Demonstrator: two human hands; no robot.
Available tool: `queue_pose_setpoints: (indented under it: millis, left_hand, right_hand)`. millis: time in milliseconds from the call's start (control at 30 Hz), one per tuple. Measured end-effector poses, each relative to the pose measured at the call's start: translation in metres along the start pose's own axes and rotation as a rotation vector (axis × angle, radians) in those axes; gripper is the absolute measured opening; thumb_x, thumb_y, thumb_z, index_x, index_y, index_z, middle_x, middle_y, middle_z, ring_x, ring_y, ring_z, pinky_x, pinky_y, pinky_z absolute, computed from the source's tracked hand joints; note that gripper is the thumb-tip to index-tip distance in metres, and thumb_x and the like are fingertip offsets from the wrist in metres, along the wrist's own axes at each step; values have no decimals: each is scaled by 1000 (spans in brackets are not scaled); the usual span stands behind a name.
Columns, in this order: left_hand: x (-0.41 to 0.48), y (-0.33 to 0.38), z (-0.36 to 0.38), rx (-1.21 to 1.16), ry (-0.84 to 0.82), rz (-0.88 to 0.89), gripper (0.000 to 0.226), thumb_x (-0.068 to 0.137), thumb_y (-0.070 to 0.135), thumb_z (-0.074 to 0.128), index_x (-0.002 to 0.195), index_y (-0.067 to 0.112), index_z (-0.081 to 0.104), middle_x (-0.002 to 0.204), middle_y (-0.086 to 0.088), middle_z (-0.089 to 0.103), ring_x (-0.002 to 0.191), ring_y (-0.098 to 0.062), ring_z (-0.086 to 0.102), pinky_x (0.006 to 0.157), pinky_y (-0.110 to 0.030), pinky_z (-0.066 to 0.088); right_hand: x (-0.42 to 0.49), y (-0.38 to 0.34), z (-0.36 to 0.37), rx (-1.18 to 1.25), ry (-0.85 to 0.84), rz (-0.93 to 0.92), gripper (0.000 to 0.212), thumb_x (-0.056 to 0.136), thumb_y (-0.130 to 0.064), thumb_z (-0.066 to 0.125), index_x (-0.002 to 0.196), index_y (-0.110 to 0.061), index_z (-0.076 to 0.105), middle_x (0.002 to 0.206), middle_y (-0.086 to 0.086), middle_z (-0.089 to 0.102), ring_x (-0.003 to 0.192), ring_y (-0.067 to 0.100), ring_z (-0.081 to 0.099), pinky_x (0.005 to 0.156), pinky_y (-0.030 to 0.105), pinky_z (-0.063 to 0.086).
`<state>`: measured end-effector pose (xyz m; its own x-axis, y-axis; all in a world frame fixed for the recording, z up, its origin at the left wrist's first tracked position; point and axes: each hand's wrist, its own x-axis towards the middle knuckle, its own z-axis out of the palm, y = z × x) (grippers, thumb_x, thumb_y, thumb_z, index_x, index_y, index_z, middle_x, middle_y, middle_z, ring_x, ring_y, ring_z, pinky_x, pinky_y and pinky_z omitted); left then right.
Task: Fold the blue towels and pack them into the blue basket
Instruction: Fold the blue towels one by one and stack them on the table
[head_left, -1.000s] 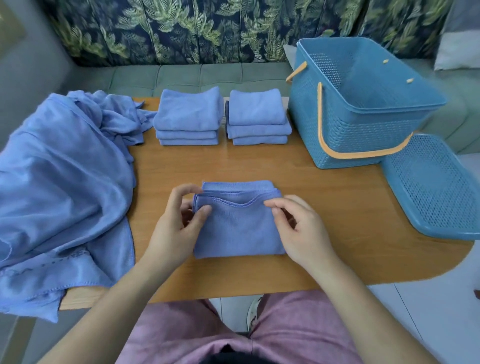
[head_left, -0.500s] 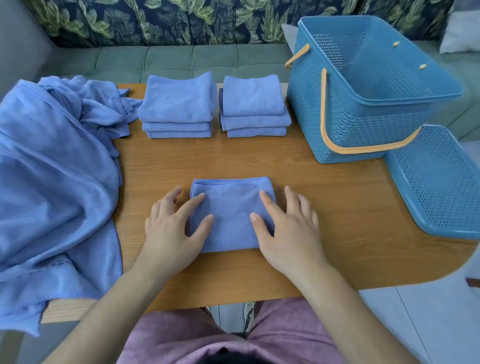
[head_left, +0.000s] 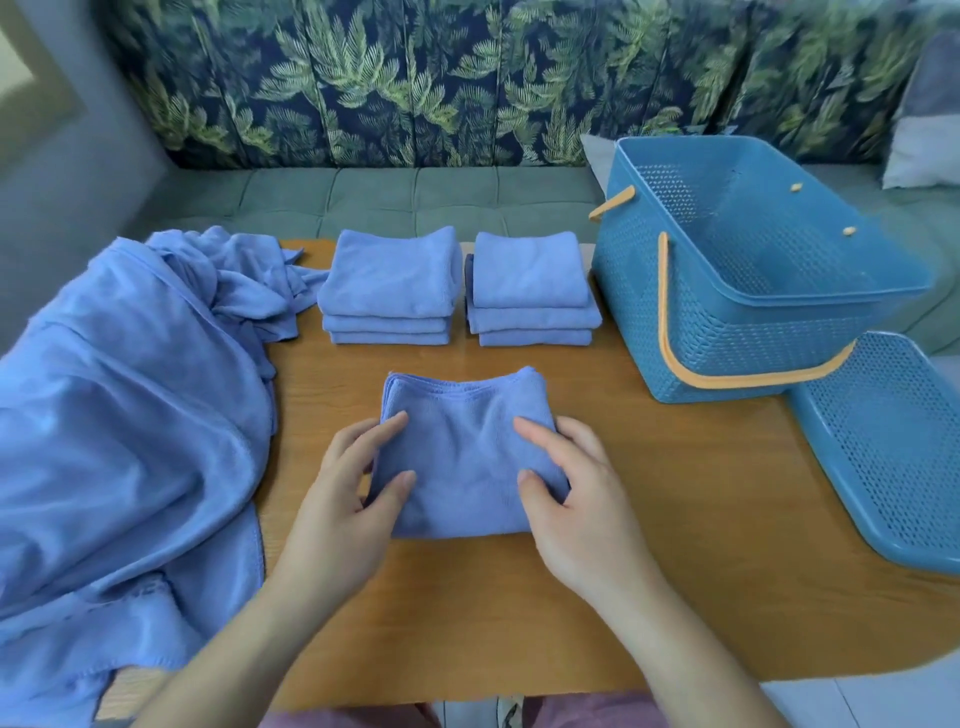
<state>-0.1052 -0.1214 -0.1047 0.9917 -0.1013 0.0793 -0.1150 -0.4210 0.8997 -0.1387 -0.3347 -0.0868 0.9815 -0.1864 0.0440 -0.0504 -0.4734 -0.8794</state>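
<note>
— What are the hands doing?
— The left hand (head_left: 353, 493) and right hand (head_left: 576, 499) each grip one side of a folded towel (head_left: 467, 457), thumbs on top. It lies between them on the tabletop (head_left: 649, 571).
— And farther out?
— Past the fingertips sit two stacks (head_left: 389, 286) of folded towels, side by side. The basket (head_left: 727, 332) stands beyond the right hand, with its lid (head_left: 883, 441) just beside it. A loose heap (head_left: 130, 415) of towels spreads left of the left hand.

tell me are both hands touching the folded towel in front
Touching. The head view shows the left hand and right hand gripping the folded towel at its sides, thumbs and forefingers on its top.
</note>
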Motion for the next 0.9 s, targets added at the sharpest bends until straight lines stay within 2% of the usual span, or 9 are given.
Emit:
queue_pose_setpoints:
  millis: [100,167,267,467,533,600,700,767,900]
  left_hand:
    - [48,25,-28,-76,58,11,44,94,11,68,132,33,63,124,23,57,109,-1,56,95,-15,43]
    - [89,37,-47,-99,74,-2,42,93,16,69,128,40,65,111,18,64,95,-4,59,86,-19,46]
    - [156,37,-68,-53,93,-35,41,90,28,70,125,50,63,88,3,57,74,-12,53,68,-26,45]
    - [247,20,-74,46,134,-91,44,95,18,62,137,29,59,93,2,61,79,-16,55,74,-26,43]
    - [260,1,-68,210,126,-99,38,96,16,59,133,18,61,105,-8,62,91,-23,60,77,-28,41]
    - [267,-23,-62,402,122,-71,29,95,16,53,120,6,65,127,-15,58,113,-35,59,86,-34,45]
    - [274,-27,-51,566,201,67,38,98,22,52,132,11,62,158,-8,38,137,-27,46,109,-46,39]
    - [283,-13,-42,625,159,235,45,99,25,50,143,13,53,162,-5,32,147,-24,33,116,-48,30]
    - [293,-40,-26,774,-148,189,65,100,50,20,155,19,35,167,-3,20,155,-26,9,123,-53,13]
  right_hand:
    - [48,-30,-2,-50,-39,-83,44,96,-8,59,137,-23,61,137,-15,43,103,-29,40,80,-8,28]
    - [90,-51,1,-132,-54,-131,46,95,-12,59,140,-22,59,142,-9,42,102,-19,40,82,-8,25]
    - [152,-77,13,-193,-74,-124,48,96,-16,55,143,-25,55,146,-7,37,115,7,52,91,14,39]
    - [236,-88,50,-270,-122,-96,42,99,-17,52,141,-11,55,146,3,36,124,22,51,93,22,38]
    - [250,-76,65,-428,-199,-53,44,102,-27,51,142,-8,52,158,7,23,135,26,42,104,26,35]
    - [260,-64,76,-639,-247,-6,44,103,-36,49,134,-6,58,168,6,-2,151,29,18,115,35,30]
    - [271,-71,83,-783,-89,-201,36,99,-27,48,127,-8,60,170,2,-9,156,24,-6,121,41,22]
    - [279,-75,95,-837,-57,-345,48,101,-27,43,148,-14,44,170,4,-6,156,25,-8,124,40,12]
    - [289,-46,132,-927,-273,-181,57,108,-38,16,163,-23,4,170,7,-7,156,28,-10,126,44,-6]
